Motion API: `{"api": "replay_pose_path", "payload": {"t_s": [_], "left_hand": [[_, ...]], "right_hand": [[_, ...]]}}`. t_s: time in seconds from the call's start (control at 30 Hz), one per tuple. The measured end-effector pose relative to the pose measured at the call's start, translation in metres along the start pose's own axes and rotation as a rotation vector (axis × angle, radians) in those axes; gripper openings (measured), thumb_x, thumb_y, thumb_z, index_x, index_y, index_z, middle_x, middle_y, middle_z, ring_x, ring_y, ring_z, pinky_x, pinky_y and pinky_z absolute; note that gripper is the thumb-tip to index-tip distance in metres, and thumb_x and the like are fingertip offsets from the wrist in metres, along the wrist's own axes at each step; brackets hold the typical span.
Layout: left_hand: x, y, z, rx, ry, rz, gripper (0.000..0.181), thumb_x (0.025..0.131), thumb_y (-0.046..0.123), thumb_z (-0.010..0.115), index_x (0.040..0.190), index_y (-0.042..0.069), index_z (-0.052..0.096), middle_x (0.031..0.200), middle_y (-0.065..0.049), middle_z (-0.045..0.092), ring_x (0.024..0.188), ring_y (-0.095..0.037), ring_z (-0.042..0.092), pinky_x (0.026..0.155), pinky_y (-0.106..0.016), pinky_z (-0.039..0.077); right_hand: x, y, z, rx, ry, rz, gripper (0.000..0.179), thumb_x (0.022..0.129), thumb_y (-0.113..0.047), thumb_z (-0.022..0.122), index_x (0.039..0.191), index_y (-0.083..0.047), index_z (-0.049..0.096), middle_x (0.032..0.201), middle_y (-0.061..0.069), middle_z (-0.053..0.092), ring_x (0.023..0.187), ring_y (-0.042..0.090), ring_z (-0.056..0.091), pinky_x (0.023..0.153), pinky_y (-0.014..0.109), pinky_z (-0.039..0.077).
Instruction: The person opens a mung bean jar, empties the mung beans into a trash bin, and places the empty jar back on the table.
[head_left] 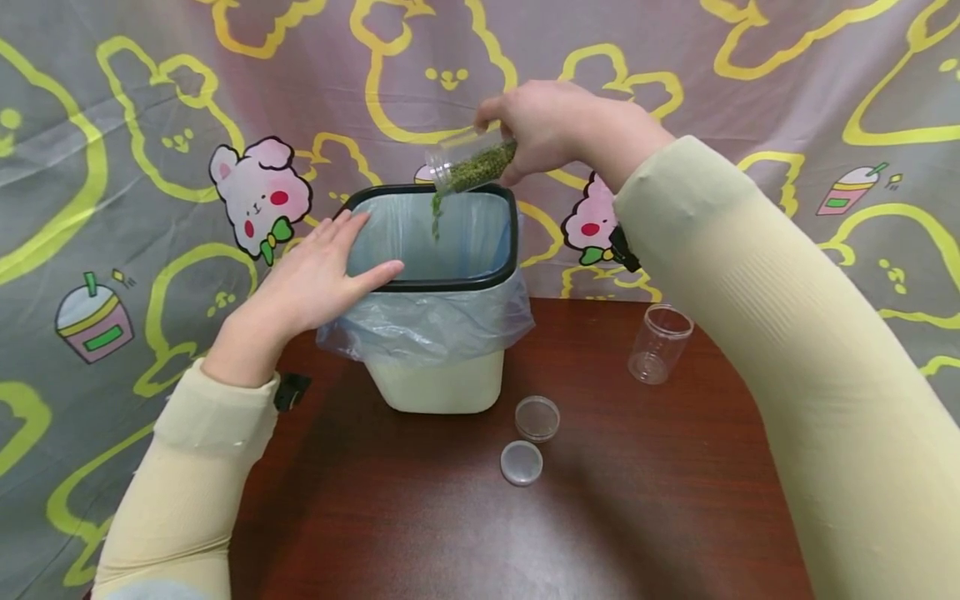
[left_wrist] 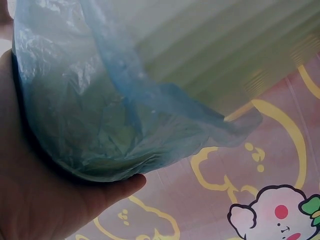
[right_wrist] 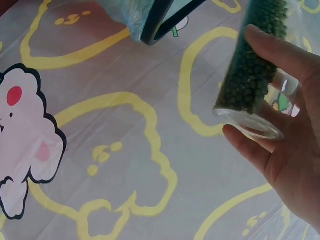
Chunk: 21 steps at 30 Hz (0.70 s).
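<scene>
My right hand (head_left: 551,121) grips a clear plastic jar (head_left: 452,152) by its base end, tilted with its mouth down to the left. Small green beans (head_left: 483,167) lie along its lower side, and a thin stream falls from the mouth into a pale trash can (head_left: 438,387). A translucent bluish trash bag (head_left: 427,325) lines the can and folds over outside, under a black rim ring (head_left: 450,285). On the left of that rim rests my left hand (head_left: 311,271), fingers extended and thumb out straight. The right wrist view shows fingers around the jar's base (right_wrist: 250,125).
A second clear jar (head_left: 660,343), without a lid, stands on the brown table (head_left: 420,517) at the right. Two round lids, a clear lid (head_left: 537,419) and a whitish lid (head_left: 521,462), lie before the can. A patterned curtain (head_left: 337,83) hangs close behind.
</scene>
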<state>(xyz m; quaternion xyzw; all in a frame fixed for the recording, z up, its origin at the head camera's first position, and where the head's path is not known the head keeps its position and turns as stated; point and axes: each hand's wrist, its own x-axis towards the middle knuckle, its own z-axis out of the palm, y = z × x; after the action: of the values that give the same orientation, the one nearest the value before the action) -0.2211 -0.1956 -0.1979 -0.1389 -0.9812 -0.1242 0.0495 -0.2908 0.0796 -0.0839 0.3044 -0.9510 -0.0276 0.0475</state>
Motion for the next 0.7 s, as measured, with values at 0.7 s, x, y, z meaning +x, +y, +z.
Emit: {"api": "replay_pose_path", "payload": {"t_s": [0.7], "left_hand": [[-0.0003, 0.0001, -0.0003, 0.001, 0.005, 0.002, 0.097, 0.088, 0.076, 0.037, 0.157, 0.011, 0.015, 0.16, -0.019, 0.011, 0.145, -0.04, 0.008, 0.11, -0.064, 0.009]], "right_hand": [[-0.0011, 0.0023, -0.0001, 0.018, 0.013, -0.004, 0.07, 0.087, -0.025, 0.072, 0.147, -0.009, 0.038, 0.132, 0.022, 0.051, 0.118, 0.037, 0.048, 0.097, 0.051, 0.041]]}}
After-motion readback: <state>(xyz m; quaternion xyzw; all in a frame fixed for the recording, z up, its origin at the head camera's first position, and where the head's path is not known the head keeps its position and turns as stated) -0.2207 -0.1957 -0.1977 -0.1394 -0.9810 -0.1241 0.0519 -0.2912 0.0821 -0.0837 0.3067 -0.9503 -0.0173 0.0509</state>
